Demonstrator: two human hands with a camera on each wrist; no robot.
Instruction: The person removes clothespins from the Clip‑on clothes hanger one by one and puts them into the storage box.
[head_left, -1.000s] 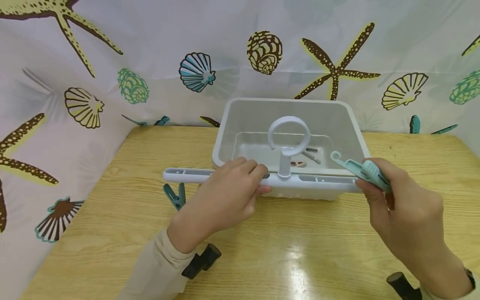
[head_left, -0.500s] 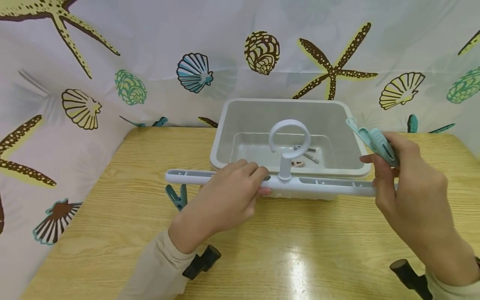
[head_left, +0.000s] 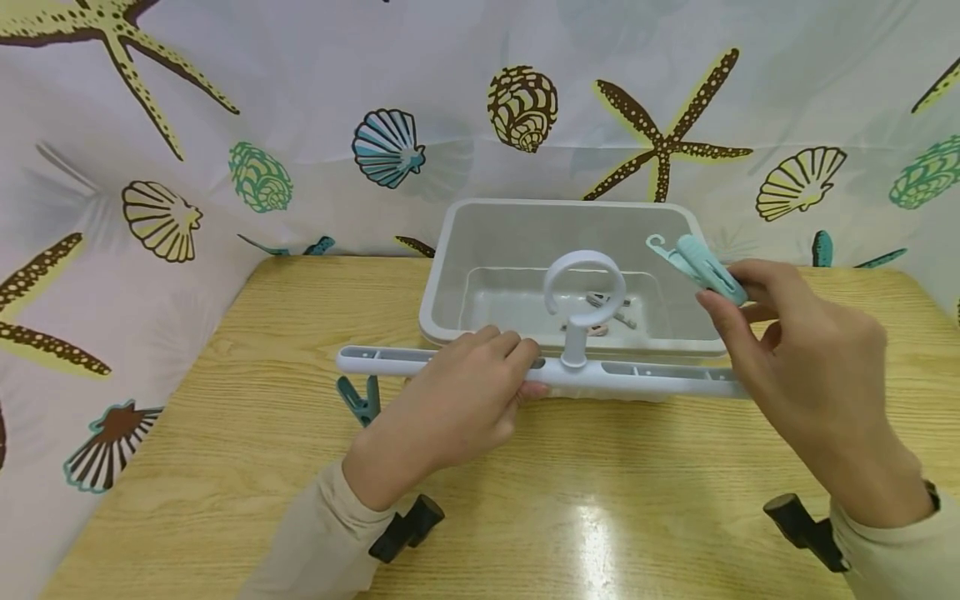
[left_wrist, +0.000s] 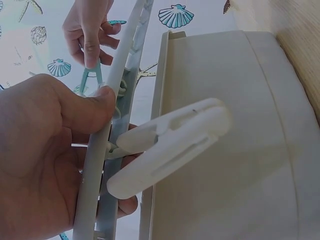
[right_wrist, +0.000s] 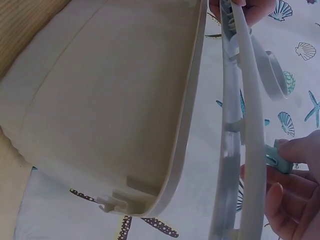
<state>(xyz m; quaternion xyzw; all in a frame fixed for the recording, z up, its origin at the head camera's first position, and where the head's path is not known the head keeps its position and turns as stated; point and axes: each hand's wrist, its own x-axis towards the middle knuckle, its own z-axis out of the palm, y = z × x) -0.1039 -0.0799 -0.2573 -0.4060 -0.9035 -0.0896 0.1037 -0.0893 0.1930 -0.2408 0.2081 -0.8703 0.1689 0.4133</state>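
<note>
Plainly light, stiff plastic: the left hand (head_left: 450,400) curls round the hanger bar (head_left: 637,375) just in front of the tub (head_left: 442,275). The right hand (head_left: 802,358) pinches a teal clip (head_left: 701,265) over the tub's right rim; squeezing its tail suits it best.

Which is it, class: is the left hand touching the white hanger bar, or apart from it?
Touching. In the head view the left hand curls its fingers over the white hanger bar; the left wrist view shows the thumb pressed against it.

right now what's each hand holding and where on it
The left hand grips the white hanger bar just left of its ring hook. The right hand pinches the teal clip at its rear end.
</note>
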